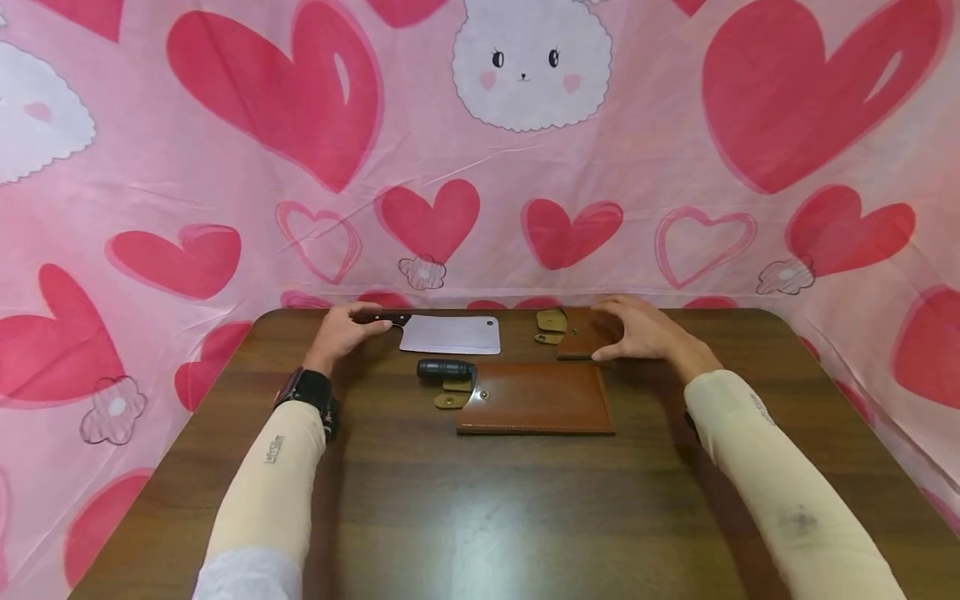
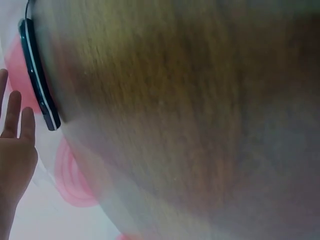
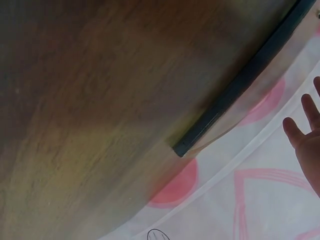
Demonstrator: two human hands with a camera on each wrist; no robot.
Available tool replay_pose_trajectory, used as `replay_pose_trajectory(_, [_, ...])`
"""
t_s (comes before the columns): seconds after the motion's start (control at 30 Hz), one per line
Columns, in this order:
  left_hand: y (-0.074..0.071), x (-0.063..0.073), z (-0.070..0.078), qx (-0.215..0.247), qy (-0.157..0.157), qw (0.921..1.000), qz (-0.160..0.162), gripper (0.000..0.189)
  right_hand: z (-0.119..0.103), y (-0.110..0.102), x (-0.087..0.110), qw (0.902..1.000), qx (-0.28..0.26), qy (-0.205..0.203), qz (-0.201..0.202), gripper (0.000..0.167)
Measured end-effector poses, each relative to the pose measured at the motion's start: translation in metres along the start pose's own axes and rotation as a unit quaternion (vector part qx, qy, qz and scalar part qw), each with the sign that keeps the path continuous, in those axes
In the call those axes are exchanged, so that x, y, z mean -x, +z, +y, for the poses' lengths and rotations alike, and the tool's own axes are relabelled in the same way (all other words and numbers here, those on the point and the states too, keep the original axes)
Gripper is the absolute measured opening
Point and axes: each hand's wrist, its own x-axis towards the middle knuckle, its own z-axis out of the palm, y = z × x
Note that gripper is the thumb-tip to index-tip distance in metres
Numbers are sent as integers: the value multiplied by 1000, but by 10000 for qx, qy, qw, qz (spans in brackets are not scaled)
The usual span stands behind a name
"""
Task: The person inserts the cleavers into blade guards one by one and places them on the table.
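Note:
A cleaver (image 1: 450,335) with a wide pale blade and a dark riveted handle lies flat near the table's back edge, the handle to the left. My left hand (image 1: 343,333) is at that handle, thumb stretched along its near side; in the left wrist view the fingers are spread beside the handle (image 2: 41,75). To the right lies a brown leather sheath (image 1: 581,333) with two tan snap straps on its left. My right hand (image 1: 645,329) spans its right end, thumb at the near edge; in the right wrist view its fingers are extended beyond the sheath's dark edge (image 3: 240,85).
Closer to me, a larger brown leather sheath (image 1: 540,400) lies flat, with a black ribbed handle (image 1: 442,369) sticking out on its left beside tan straps. The wooden table (image 1: 480,508) ends at a pink heart-patterned cloth (image 1: 420,150) behind and at the sides.

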Motion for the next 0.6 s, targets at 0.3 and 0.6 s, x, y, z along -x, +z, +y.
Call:
replay_pose_trajectory(0.3, [-5, -10, -5, -309, -4, 9995, -91, 50, 8, 2, -5, 9999, 59, 20, -109, 98])
replay_pose_trajectory(0.6, [1, -21, -8, -912, 147, 9950, -391, 52, 11, 6, -6, 9990, 158, 145, -389, 101])
